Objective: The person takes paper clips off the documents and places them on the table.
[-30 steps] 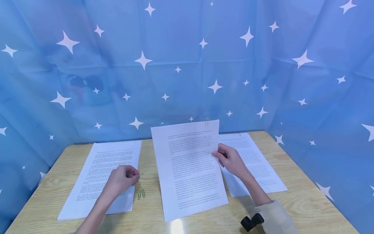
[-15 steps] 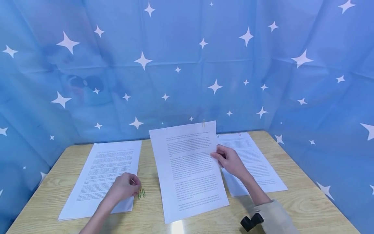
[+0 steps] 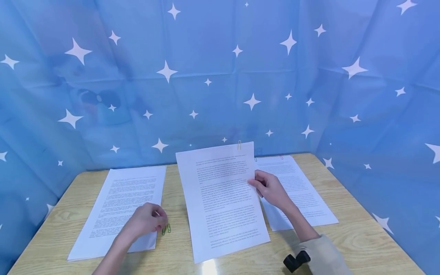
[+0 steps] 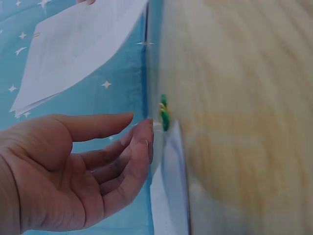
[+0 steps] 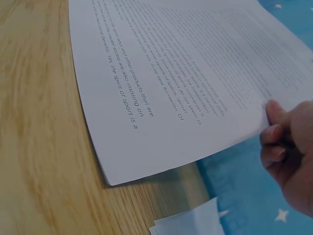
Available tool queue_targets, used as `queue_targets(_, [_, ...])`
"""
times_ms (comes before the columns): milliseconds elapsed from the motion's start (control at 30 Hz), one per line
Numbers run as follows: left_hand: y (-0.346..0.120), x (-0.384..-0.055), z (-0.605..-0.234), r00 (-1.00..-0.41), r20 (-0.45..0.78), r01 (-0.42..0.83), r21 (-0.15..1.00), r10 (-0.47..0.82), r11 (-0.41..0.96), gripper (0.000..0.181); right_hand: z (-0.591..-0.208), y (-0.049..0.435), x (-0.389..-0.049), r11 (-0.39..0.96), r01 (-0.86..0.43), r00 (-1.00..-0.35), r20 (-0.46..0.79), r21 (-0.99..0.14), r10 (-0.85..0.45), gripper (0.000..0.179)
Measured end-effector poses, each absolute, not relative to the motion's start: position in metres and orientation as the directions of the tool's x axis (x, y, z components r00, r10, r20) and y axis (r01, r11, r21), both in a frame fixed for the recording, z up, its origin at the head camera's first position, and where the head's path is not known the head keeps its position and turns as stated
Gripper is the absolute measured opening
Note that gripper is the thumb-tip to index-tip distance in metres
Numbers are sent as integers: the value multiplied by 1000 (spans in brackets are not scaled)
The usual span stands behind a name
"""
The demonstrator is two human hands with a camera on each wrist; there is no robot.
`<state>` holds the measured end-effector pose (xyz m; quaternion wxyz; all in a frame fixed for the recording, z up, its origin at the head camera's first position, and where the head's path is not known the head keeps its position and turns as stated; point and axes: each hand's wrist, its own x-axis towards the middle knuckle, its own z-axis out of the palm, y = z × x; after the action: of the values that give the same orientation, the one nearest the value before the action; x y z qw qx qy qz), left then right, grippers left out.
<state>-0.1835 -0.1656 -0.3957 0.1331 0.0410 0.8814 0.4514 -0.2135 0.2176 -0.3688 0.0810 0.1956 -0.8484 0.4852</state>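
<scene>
My right hand (image 3: pixel 269 187) pinches the right edge of a clipped paper stack (image 3: pixel 223 202), thumb in front. The stack stands tilted up, its lower edge near the table, printed side toward me. A yellow paper clip (image 3: pixel 239 145) sits on its top edge. My left hand (image 3: pixel 146 219) hovers over the lower right of the left paper stack (image 3: pixel 125 202), fingertips right beside green paper clips (image 3: pixel 166 228). In the left wrist view a yellow paper clip (image 4: pixel 163 108) lies among the green ones, and the hand's thumb and loosely bent fingers hold nothing between them.
Another paper stack (image 3: pixel 295 191) lies at the right, partly behind the held one, with a red paper clip (image 3: pixel 281 157) and a dark clip (image 3: pixel 256 159) at its top edge. A blue curtain with white stars (image 3: pixel 206 95) closes off the wooden table (image 3: pixel 343 244) behind and at the sides.
My left hand has come down toward the green clips, and a yellow clip showed at its fingertips half a second ago. The held paper has shifted slightly left, still in my right hand.
</scene>
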Motion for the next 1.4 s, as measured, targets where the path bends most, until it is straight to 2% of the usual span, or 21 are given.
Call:
queue_targets(400, [-158, -191, -373, -977, 24, 136, 838, 213, 529, 12, -372, 218, -215, 452, -407, -912, 327, -794, -246, 21])
queue_targets(667, [-143, -196, -363, -971, 136, 214, 864, 199, 455, 10, -398, 225, -232, 479, -388, -920, 308, -787, -241, 20])
queue_targets(933, [-119, -207, -353, -948, 275, 314, 890, 161, 331, 14, -399, 228, -234, 456, -383, -922, 300, -803, -246, 18])
queue_targets(1400, [-68, -222, -336, -897, 431, 442, 879, 101, 179, 22, -406, 229, -238, 422, -432, -899, 346, -797, -269, 28])
